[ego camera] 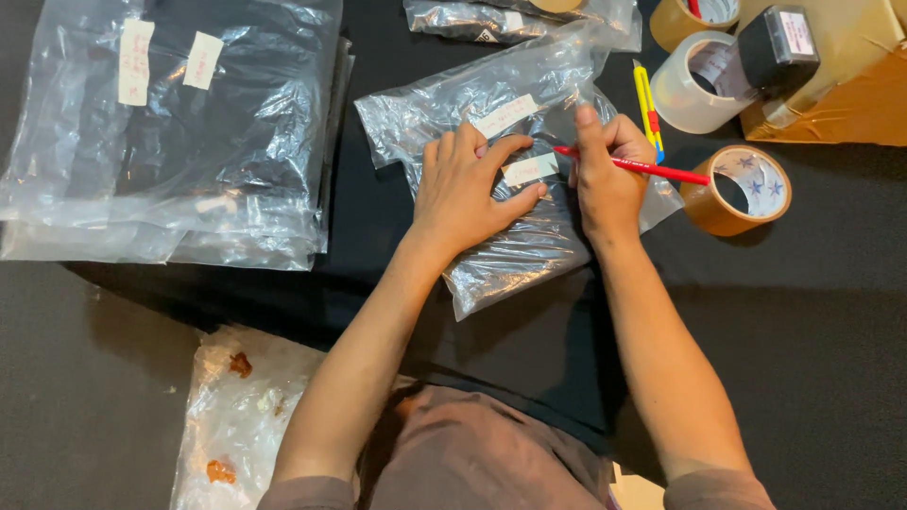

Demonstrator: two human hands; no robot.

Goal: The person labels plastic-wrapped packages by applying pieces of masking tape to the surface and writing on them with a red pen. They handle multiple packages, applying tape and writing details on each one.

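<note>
Label (530,170) between left fingers (515,149)

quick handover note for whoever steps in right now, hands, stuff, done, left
Left hand lies flat on the clear plastic bag of dark fabric, pinning it beside the lower paper label.
Right hand holds a red pen, tip at that label.
Stack of bagged dark garments, already labelled, sits to the left. Yellow utility knife, brown tape roll and clear tape roll lie right of the bag.
Done: two labels stuck on the bag; whether either bears writing is unreadable.
Left: writing on the lower label appears unfinished.
</note>
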